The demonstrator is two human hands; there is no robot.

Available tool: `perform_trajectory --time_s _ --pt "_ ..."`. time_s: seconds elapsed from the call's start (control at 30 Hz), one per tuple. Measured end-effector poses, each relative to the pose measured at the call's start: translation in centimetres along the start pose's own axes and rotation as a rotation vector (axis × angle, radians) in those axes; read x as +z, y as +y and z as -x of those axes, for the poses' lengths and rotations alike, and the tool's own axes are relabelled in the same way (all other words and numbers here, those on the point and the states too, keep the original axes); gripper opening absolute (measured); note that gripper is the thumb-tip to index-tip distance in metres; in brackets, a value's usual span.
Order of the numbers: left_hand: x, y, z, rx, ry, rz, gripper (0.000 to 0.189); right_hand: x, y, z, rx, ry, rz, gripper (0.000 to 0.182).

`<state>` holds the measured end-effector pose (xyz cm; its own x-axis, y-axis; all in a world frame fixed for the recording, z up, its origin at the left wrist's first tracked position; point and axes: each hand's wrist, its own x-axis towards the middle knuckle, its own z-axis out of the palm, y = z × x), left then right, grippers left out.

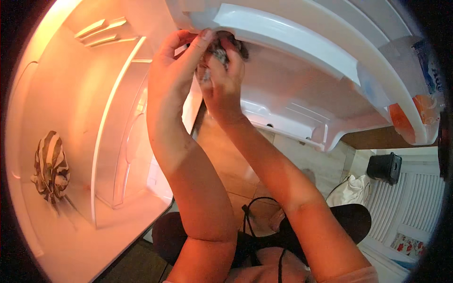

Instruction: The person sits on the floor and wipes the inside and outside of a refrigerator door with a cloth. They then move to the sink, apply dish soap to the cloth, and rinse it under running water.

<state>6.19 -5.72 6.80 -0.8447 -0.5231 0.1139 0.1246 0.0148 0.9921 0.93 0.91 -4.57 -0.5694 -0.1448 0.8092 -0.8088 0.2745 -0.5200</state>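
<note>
Both of my hands are raised at the top centre, against a white door shelf of an opened refrigerator (pixel 283 26). My right hand (pixel 224 76) is closed around a crumpled patterned cloth (pixel 220 55), blurred, dark with pale patches. Beside it my left hand (pixel 177 60) has its thumb against the shelf's lower edge, near the cloth; its fingertips are partly hidden, so whether it grips anything cannot be told. A bunched striped cloth (pixel 52 166) lies inside the lit refrigerator at the far left.
A glass shelf edge (pixel 118 88) stands inside the refrigerator. Orange items (pixel 401 115) sit in the door shelf at the right. Beyond the door are a black plastic bin (pixel 384 168), a white bag (pixel 350 189) and a louvred white cabinet door (pixel 417 191). My knees are over the tiled floor.
</note>
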Motion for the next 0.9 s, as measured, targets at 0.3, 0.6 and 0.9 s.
perform_trajectory --time_s 0.3,0.6,0.9 --pt "-0.2 -2.9 -1.2 0.024 0.012 0.038 0.039 -0.5 7.0 10.7 0.479 -0.414 -0.151 0.042" --pt "0.5 -15.9 1.4 -0.118 0.332 0.153 0.039 0.6 2.7 5.8 0.252 -0.293 -0.057 0.026" --pt "2.6 -19.9 7.0 -0.067 0.349 -0.07 0.054 -2.6 -1.4 -3.5 -0.603 -0.497 0.122 0.012"
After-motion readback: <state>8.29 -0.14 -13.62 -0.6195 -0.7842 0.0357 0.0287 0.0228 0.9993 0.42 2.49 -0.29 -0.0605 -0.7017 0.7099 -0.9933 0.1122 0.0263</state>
